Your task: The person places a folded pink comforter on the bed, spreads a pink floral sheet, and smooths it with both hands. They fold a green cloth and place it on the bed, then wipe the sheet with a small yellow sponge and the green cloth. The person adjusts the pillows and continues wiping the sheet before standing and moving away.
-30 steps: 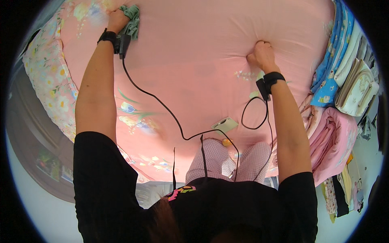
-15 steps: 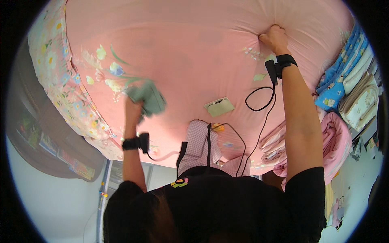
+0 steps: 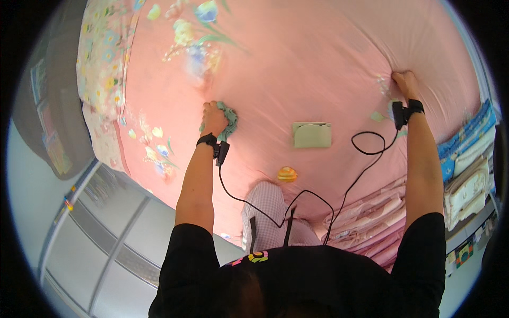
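Observation:
My left hand (image 3: 213, 120) is closed on a crumpled grey-green cloth (image 3: 229, 121) and rests with it on a pink flowered bed sheet (image 3: 275, 74). The cloth bulges out to the right of the fingers. Farther right, my right hand (image 3: 406, 84) is closed against the same sheet, and creases run out from its fingers. Those fingertips are partly hidden. Both wrists wear black straps with small devices, joined to a black cable (image 3: 360, 153) that loops over the bed.
A pale green flat case (image 3: 312, 135) lies between my arms. Near my knee is a small yellow-orange object (image 3: 287, 174). Folded pink bedding (image 3: 366, 212) and stacked blue and white fabrics (image 3: 469, 164) line the right side. A flowered pillow or quilt (image 3: 106, 58) lies at left.
My left hand has come down with the cloth, blurred before, and now presses it on the sheet. The view has turned and shifted; my right hand still bears on the sheet.

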{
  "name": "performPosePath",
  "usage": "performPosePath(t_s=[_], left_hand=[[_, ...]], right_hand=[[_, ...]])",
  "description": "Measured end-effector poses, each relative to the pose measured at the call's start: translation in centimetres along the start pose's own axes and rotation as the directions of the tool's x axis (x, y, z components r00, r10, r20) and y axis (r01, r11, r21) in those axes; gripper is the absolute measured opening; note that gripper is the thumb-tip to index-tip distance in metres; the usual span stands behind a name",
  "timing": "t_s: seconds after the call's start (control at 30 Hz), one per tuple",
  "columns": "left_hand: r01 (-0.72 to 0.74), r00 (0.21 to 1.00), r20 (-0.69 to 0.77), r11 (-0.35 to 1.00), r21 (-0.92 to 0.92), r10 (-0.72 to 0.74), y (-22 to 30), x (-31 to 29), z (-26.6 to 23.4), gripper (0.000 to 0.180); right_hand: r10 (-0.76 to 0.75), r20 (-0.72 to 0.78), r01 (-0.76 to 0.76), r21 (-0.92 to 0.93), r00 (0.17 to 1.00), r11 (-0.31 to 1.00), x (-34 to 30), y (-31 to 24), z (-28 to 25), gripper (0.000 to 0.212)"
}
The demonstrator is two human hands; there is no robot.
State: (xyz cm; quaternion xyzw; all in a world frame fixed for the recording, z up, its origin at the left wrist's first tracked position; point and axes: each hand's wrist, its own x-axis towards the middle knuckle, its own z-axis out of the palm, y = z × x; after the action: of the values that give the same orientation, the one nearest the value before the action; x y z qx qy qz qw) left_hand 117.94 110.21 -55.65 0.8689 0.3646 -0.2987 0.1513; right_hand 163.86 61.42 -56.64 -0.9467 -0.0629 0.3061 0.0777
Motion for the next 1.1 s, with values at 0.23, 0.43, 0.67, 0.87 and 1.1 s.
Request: performPosePath(t_s=[0.23,0.43,0.67,0.87,1.1], left_hand=[[-0.075,0.997,0.005,0.982,0.172,0.076,0.0,1.3,0.6,0.045],[-0.016,0.996,-0.083,0.998,0.057,0.02,-0.1,1.8,0.6,0.049],[-0.167,0.98,-0.074,0.963,0.211,0.186,-1.8,5.3,2.5,0.052],[-0.279,0.952,-0.014,0.888,0.365,0.305,-1.1,5.0,1.4,0.047],[-0.296,0.951,0.041,0.872,0.391,0.305,-0.4,5.0,0.4,0.041]], right_hand=[[-0.068,0.021,0.064,0.174,0.997,0.983,0.9,1.2,-0.3,0.05],[-0.194,-0.123,0.224,0.32,0.973,0.921,1.3,3.4,0.4,0.044],[-0.197,-0.31,0.339,0.521,0.93,0.783,-11.3,-4.6,2.0,0.036],[-0.726,-0.19,0.69,-0.228,0.661,0.687,-29.6,-15.7,12.9,0.073],[-0.489,-0.142,0.509,0.289,0.86,0.811,-39.3,-18.4,13.3,0.078]])
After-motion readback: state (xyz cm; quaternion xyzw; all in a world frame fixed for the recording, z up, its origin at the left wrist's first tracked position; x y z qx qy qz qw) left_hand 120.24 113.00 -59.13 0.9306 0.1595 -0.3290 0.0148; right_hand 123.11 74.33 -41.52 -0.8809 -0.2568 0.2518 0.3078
